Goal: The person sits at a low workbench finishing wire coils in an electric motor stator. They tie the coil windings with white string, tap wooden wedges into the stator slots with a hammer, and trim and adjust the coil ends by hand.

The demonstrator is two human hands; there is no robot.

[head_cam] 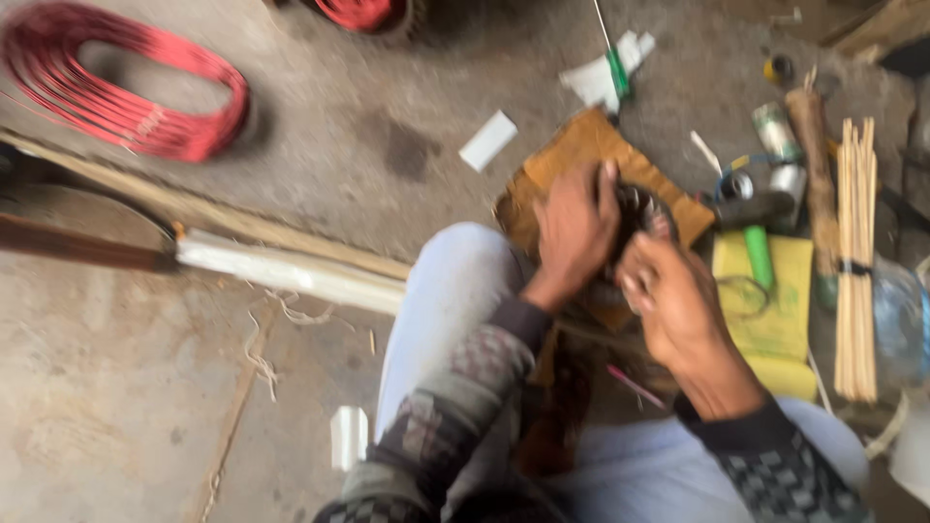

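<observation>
My left hand and my right hand are both closed around a dark round metal part, held between my knees over a brown cloth. The picture is blurred, so the part's details are unclear. My left hand covers its left side. My right hand grips its lower right side. Both arms wear patterned grey sleeves, and my legs are in pale trousers.
A coil of red wire lies at the top left. A long white and wooden bar crosses the concrete floor. On the right are a bundle of thin wooden sticks, a yellow cloth, a green-handled tool and small metal parts.
</observation>
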